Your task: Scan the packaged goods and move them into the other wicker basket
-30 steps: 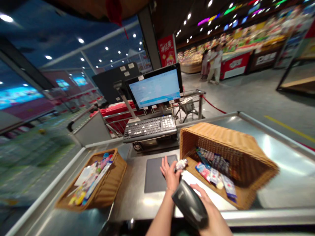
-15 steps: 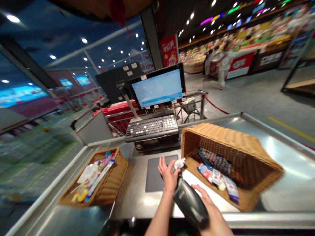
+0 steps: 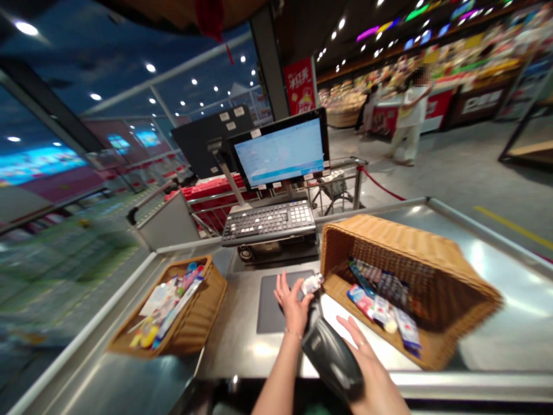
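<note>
My left hand [image 3: 295, 306] pinches a small white, shiny item [image 3: 311, 283] between thumb and fingers, over the grey pad; its exact kind is too blurred to make out. In my right hand [image 3: 367, 363] is a black barcode scanner [image 3: 330, 351], its head pointing up toward the white item. A wicker basket [image 3: 401, 233] lies on its side at the right, opening toward me, with several packets [image 3: 382, 311] inside. At the left, another wicker basket [image 3: 194, 323] holds a pile of colourful packaged goods [image 3: 173, 305].
Behind the grey pad [image 3: 270, 317] stand a keyboard [image 3: 272, 222] and a lit monitor [image 3: 280, 150]. The metal counter [image 3: 235, 351] has a raised rim. Beyond it are a shopping cart [image 3: 337, 184] and a person [image 3: 410, 118] on the shop floor.
Both hands keep their holds, with hardly any movement against the counter. The view has shifted slightly. The person in the background has moved to the right and nearer.
</note>
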{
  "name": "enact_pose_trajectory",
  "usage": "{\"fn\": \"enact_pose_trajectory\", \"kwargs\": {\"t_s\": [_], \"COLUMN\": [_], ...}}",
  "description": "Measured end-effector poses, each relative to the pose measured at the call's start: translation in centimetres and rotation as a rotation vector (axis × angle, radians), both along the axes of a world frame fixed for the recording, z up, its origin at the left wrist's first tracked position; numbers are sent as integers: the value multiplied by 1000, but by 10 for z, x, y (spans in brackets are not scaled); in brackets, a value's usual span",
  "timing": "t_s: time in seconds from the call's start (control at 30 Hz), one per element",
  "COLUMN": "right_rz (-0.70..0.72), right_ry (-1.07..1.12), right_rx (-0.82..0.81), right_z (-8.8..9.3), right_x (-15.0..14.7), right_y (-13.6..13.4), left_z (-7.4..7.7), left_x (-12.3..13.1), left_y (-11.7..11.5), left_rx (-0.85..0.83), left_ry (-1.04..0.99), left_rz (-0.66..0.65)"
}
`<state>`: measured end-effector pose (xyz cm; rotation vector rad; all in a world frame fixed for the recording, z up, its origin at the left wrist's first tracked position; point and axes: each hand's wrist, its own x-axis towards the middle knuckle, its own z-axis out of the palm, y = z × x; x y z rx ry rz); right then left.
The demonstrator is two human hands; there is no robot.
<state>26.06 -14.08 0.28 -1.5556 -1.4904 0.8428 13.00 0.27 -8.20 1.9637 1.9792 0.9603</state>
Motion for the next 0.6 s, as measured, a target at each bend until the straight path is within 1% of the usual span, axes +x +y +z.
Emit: {"fn": "enact_pose_trajectory", "kwargs": {"t_s": [0.1,0.37,0.6], "right_rz": [48,62,68], "right_ry": [-44,-116,-92], "right_rx": [2,16,-16], "right_z": [3,2,4], "right_x": [1,1,2], "right_y": [-3,-2,-2], "left_z": [-2,-9,-10], "left_x": [-3,-16,-26], "left_y": [2,6,9], "left_rx": [19,83,108], "left_ry": [-6,-28,-14], "left_rz": [7,33,55]}}
